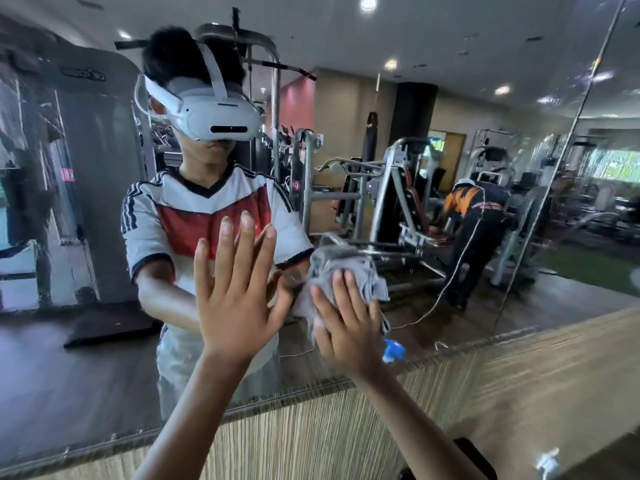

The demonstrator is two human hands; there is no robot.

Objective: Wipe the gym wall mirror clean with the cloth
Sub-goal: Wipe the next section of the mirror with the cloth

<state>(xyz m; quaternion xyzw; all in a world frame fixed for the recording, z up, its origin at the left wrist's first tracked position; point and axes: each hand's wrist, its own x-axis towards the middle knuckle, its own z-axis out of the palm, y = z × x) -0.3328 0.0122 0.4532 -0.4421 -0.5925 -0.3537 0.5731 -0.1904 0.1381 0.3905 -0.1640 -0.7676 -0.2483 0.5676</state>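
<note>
The wall mirror (415, 98) fills most of the view, its lower edge running above a striped wooden wall panel. My left hand (235, 289) lies flat against the glass with straight, spread fingers. To its right, my right hand (346, 320) presses a crumpled grey cloth (349, 268) onto the mirror, fingers laid over it. The cloth bunches above and beside that hand. My own reflection, in a white and red shirt with a headset, stands behind both hands.
A vertical seam (554, 168) splits the mirror at the right. The striped wood panel (311, 438) runs below the glass. A blue and white object (393, 351) is reflected near the lower edge. Gym machines and a bending person (474, 209) show in reflection.
</note>
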